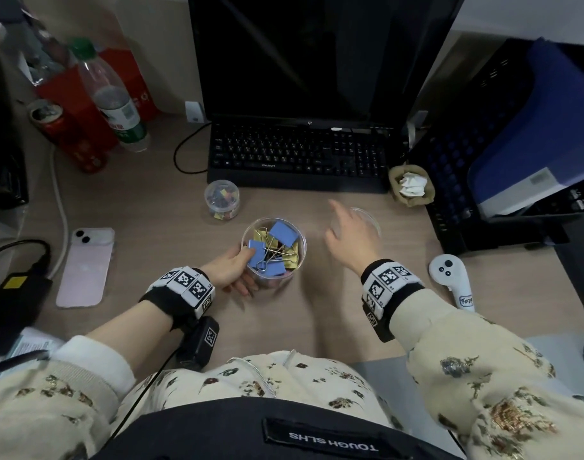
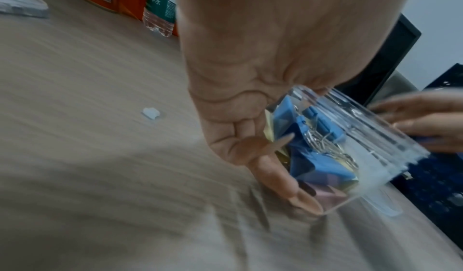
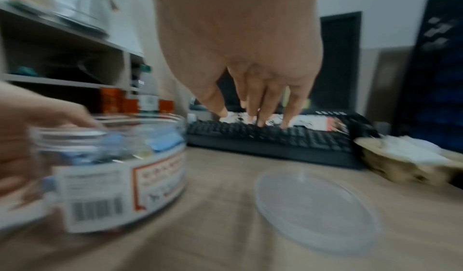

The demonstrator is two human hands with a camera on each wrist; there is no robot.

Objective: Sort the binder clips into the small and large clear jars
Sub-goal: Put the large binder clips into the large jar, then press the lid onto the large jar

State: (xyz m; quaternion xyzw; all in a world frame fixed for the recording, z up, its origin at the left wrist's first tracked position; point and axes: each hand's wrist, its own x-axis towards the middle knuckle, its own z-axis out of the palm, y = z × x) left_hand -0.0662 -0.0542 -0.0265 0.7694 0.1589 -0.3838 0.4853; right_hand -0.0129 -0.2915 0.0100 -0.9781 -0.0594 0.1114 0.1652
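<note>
- Two clear jars stand on the wooden desk (image 1: 171, 207) in front of me: the large clear jar (image 1: 295, 257) near the middle, and the small clear jar (image 1: 222, 199) beyond it to the left, just before the black keyboard (image 1: 300, 154).
- My left hand (image 1: 229, 268) grips the large clear jar by its left wall, fingers curled round the side; the left wrist view shows the fingertips (image 2: 304, 200) pressed against the plastic.
- I see blue and gold binder clips (image 1: 272, 249) piled inside the large jar, its mouth open; the small jar holds little clips of mixed colours and looks capped, though I cannot tell for certain.
- My right hand (image 1: 350, 235) hovers above the desk to the right of the large jar, fingers spread and loose, holding nothing.
- I find a clear round lid (image 3: 315, 210) lying flat on the desk under that hand, apart from the jar.
- Around the edges I note a pink phone (image 1: 85, 267) at left, a water bottle (image 1: 113, 97) and red can (image 1: 65, 134) at the far left, a white controller (image 1: 451, 277) at right, and a paper cup of crumpled tissue (image 1: 411, 184) beside the keyboard.
</note>
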